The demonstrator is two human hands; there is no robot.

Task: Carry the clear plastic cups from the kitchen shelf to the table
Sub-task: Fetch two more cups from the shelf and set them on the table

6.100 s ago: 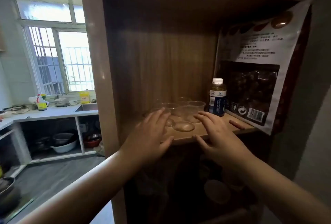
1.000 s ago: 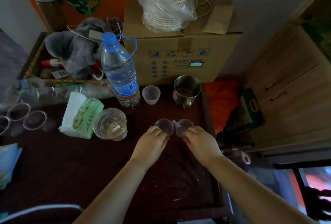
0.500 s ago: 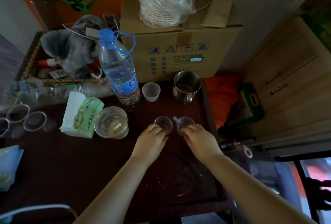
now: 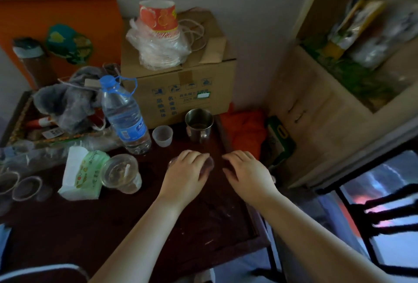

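Note:
Two small clear plastic cups stand on the dark table [image 4: 108,226] near its right edge. My left hand [image 4: 185,176] lies palm-down over them and hides most of both. Only the rim of the right clear cup [image 4: 210,164] and a sliver of the left clear cup [image 4: 170,163] show past my fingers. Whether the left hand grips them I cannot tell. My right hand [image 4: 247,175] hovers just to the right of the cups, fingers loosely apart, with nothing in it.
Behind the cups stand a metal mug [image 4: 199,124], a small translucent cup [image 4: 162,135], a water bottle [image 4: 125,115] and a cardboard box [image 4: 178,88]. A lidded plastic cup [image 4: 119,173] and tissue pack [image 4: 81,169] lie left. More clear cups [image 4: 27,187] sit far left; a wooden cabinet [image 4: 328,113] stands right.
The view went from the kitchen shelf to the table. Since half a second ago my right hand has come off its cup and moved right; my left hand now covers both cups.

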